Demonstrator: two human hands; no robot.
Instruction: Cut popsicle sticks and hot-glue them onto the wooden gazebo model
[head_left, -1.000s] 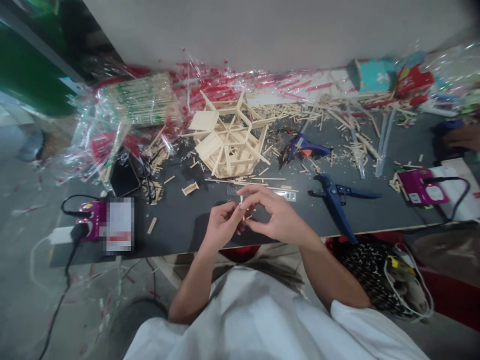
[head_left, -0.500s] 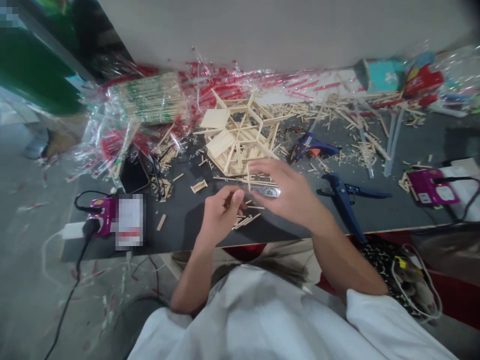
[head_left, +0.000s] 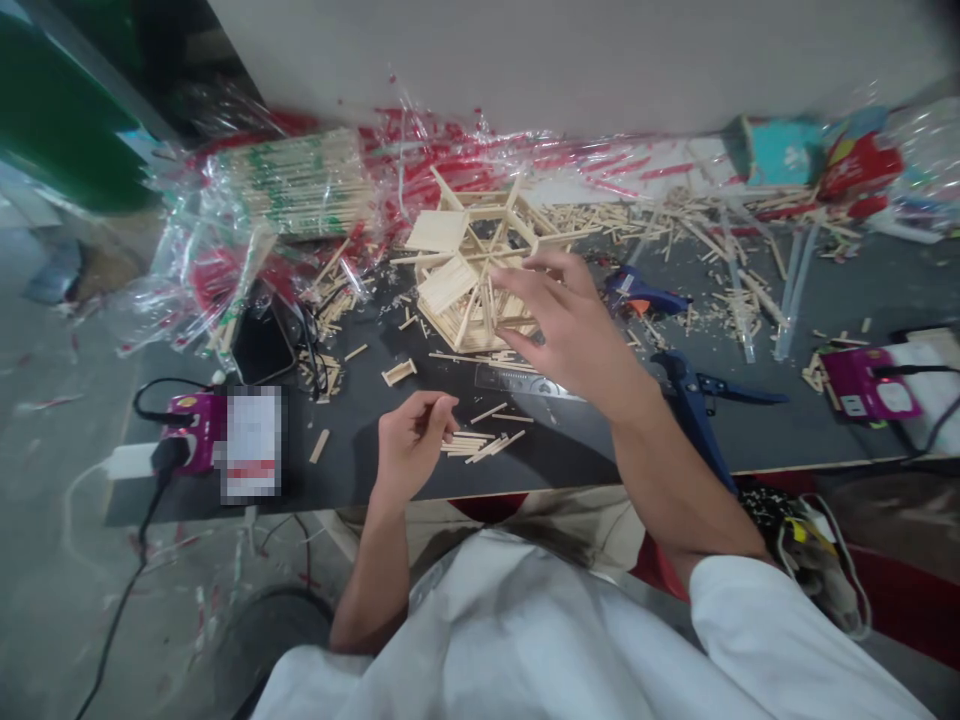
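A six-sided framework of thin wooden sticks (head_left: 480, 255) stands on the dark table, with two pale square panels on its left side. My right hand (head_left: 574, 325) reaches over its near right part, and a short wooden stick (head_left: 492, 305) appears pinched between its fingers and thumb. That stick's lower end is close to the frame; whether it touches is unclear. Lower left, my left hand (head_left: 412, 440) is curled closed, and its palm is hidden. Beside its fingertips lie several loose sticks (head_left: 480, 445). A clear ruler (head_left: 517, 381) lies below the framework.
Right of my arm are a blue cutter (head_left: 694, 410) and a blue glue gun (head_left: 645, 290). A tiny wooden piece (head_left: 399, 372), a phone (head_left: 262, 345) and a purple power adapter (head_left: 196, 430) lie leftward. Bundled sticks in plastic (head_left: 300, 185) and scattered offcuts line the back.
My right hand has moved up and away with the stick, from above the ruler to the framework. My left hand has drawn back down and left, apart from the right.
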